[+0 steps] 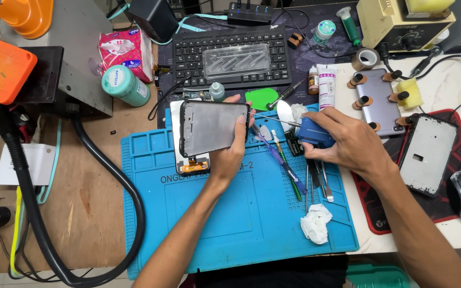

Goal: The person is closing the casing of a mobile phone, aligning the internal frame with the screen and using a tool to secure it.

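1. Phone frame: your left hand grips its right edge and holds it tilted above the blue mat. Likely light, thin, fragile; hold by the edges.
2. Blue tool: your right hand is clenched around it, beside the frame.
3. Tweezers: lying on the mat.

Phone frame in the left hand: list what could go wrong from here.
1. The left hand holds the phone frame by one edge only, tilted above the blue mat; it could slip.
2. The right hand aims a blue needle-tipped bottle at that edge; fluid might spill onto the frame.
3. Loose tools under the wrists may get knocked.
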